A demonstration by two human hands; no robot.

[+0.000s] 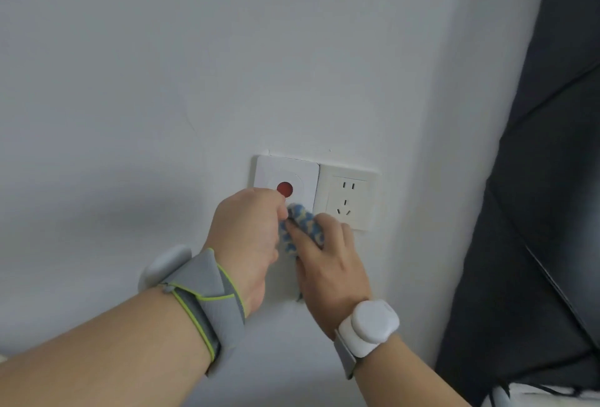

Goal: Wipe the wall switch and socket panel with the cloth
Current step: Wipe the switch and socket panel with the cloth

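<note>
I see both hands, left [250,238] and right [328,260], gripping a bunched, nubby blue-and-cream cloth [303,225] against the smooth white switch [285,179] beside the socket [349,200].

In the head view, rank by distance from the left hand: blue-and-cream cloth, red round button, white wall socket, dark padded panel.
From the left hand:
1. Blue-and-cream cloth, in its grip.
2. Red round button, just above.
3. White wall socket, to the right.
4. Dark padded panel, far right.

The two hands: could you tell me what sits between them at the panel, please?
In the head view, the blue-and-cream cloth is bunched between left hand and right hand.
</note>
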